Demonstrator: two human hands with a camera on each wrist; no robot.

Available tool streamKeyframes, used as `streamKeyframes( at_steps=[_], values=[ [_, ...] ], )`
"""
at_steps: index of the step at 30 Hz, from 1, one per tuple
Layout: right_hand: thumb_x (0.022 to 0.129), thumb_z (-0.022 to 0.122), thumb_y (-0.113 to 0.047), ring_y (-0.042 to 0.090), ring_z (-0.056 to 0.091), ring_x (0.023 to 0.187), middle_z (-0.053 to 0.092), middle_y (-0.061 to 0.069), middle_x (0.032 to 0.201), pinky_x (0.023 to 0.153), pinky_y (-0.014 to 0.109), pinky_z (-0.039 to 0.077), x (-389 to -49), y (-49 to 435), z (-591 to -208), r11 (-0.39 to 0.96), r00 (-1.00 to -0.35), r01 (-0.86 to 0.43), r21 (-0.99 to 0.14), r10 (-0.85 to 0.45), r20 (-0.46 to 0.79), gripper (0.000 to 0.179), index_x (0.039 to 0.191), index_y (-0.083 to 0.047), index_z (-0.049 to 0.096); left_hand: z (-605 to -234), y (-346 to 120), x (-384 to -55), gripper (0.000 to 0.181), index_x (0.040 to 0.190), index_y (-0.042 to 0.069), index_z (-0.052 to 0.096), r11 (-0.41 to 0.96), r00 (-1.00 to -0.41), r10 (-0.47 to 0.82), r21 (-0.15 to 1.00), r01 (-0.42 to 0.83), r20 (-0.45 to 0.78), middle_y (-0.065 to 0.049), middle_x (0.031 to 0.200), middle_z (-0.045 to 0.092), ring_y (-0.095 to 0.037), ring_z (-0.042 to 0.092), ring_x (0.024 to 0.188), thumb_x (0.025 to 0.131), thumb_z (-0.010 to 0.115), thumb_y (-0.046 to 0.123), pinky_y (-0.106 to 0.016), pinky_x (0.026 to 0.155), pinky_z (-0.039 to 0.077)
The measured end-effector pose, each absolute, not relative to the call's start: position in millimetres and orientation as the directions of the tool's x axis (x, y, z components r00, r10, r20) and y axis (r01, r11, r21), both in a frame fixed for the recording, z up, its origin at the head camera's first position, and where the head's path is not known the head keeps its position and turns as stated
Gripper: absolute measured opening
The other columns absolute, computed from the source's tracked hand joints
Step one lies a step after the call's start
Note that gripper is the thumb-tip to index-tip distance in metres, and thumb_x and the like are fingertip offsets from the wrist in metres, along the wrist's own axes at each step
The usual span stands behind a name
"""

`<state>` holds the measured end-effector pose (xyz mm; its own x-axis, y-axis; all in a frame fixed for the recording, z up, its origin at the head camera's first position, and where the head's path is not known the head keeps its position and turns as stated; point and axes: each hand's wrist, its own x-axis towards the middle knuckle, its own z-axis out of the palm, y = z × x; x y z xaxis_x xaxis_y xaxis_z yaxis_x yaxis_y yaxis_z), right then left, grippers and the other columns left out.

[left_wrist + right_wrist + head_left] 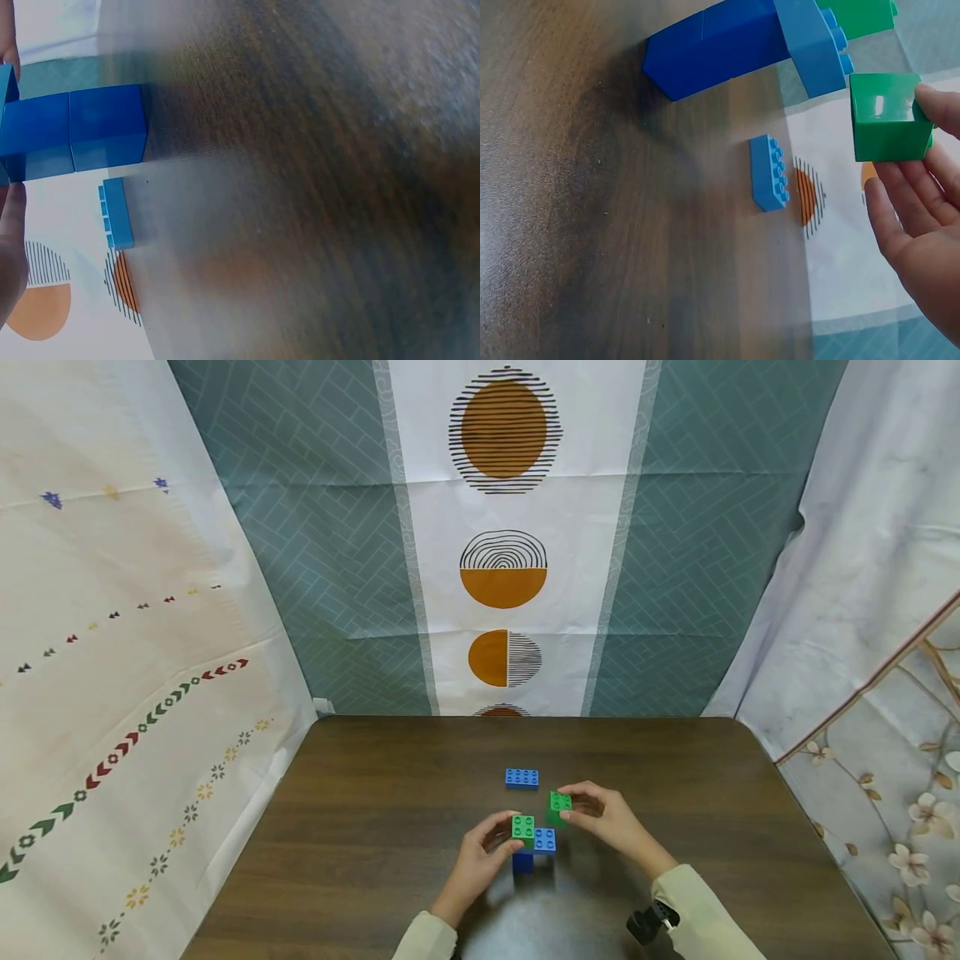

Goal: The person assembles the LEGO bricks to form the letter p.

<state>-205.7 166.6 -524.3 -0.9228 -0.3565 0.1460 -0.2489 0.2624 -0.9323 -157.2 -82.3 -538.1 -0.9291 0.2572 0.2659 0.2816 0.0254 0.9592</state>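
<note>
A small tower stands upright on the table: two dark blue blocks stacked as a column, a lighter blue brick across the top and a square green brick on that brick's left part. My left hand pinches the tower's top at the green brick between thumb and fingers. To the right of the tower, my right hand holds a second square green brick by its sides, thumb opposite fingers. This brick is apart from the tower, its studs facing up.
A loose blue brick with two rows of studs lies on the brown wooden table, behind the tower. A patterned cloth hangs past the table's far edge, with pale cloths at both sides. A black device is strapped at the right wrist.
</note>
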Motion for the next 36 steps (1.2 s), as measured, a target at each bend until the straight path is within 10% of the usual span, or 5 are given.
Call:
streamKeyframes(
  at_steps=[36],
  values=[
    [0.086, 0.074, -0.017, 0.013, 0.061, 0.097, 0.064, 0.007, 0.110, 0.084, 0.039, 0.056, -184, 165, -518, 0.255, -0.839, -0.406, -0.877, -0.485, 0.247, 0.032, 0.116, -0.009, 0.066, -537, -82, -157, 0.039, 0.122, -0.006, 0.057, 0.019, -0.930, 0.248, 0.958, 0.285, 0.271, -0.020, 0.119, 0.063, -0.030, 0.060, 0.111, 0.087, 0.069, 0.006, -0.044, 0.095, 0.049]
  ],
)
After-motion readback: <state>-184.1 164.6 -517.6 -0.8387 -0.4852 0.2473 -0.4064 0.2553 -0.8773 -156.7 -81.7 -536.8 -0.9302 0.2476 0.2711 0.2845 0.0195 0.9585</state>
